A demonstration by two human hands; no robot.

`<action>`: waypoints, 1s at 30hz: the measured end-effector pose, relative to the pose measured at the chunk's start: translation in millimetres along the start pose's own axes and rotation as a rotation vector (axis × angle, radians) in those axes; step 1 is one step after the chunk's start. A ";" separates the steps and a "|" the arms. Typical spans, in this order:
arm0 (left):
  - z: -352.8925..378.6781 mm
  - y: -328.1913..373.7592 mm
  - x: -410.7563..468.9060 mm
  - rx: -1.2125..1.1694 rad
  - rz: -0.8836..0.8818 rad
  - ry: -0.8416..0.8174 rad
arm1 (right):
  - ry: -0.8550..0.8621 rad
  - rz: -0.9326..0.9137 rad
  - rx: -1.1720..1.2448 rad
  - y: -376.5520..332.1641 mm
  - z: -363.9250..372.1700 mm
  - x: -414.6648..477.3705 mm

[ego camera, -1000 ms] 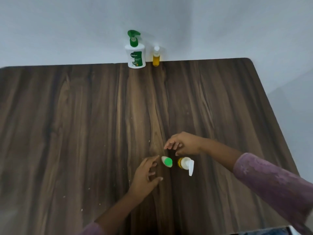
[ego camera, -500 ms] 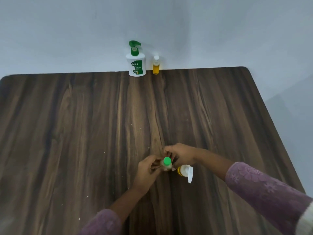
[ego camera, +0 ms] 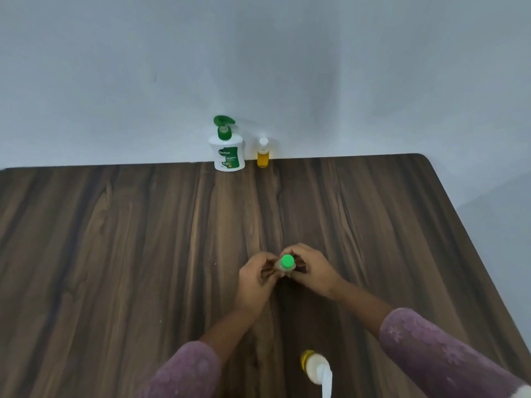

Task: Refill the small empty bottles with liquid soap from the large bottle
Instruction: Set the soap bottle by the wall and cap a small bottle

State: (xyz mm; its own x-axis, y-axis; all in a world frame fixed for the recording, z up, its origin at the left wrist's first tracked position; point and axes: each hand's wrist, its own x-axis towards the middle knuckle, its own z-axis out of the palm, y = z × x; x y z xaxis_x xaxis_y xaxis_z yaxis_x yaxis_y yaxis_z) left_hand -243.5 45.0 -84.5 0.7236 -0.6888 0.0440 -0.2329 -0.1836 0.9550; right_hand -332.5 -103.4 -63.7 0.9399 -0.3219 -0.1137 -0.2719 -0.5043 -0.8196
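Observation:
A small clear bottle with a green cap (ego camera: 286, 263) is held above the wooden table (ego camera: 115, 254), seen from the top. My left hand (ego camera: 254, 280) grips it from the left and my right hand (ego camera: 311, 268) grips it from the right. Its body is mostly hidden by my fingers. A small bottle with yellow liquid and a white pump top (ego camera: 316, 369) stands at the near edge of view, below my hands. Against the far wall stand the large white soap bottle with a green pump (ego camera: 227, 150) and a small yellow bottle with a white cap (ego camera: 263, 155).
The dark wood table runs from the wall to me, with a rounded far right corner (ego camera: 422, 159) and a right edge falling off to a pale floor. A plain grey wall rises behind the two far bottles.
Both hands closed on the green-capped bottle and lifted it away from the white pump bottle. The view tilted up, so that the pump bottle now sits lower in frame.

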 end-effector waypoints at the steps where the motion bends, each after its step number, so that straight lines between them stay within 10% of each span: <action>1: 3.5 1.1 15.2 -0.005 0.009 0.007 | 0.053 0.004 -0.001 4.9 -3.6 9.2; 18: 50.5 -16.9 238.1 0.162 0.213 0.268 | 0.672 0.073 0.162 56.2 -58.9 183.6; 30: 65.7 -19.9 267.3 0.070 0.169 0.292 | 0.749 0.046 0.175 61.5 -70.3 219.2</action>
State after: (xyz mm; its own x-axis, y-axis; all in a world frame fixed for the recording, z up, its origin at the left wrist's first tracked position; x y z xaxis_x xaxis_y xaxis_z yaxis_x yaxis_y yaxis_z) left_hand -88.0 -181.6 -111.0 0.8242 -0.4854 0.2918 -0.4021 -0.1387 0.9050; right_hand -157.7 -261.3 -99.6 0.5208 -0.8274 0.2100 -0.2121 -0.3637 -0.9071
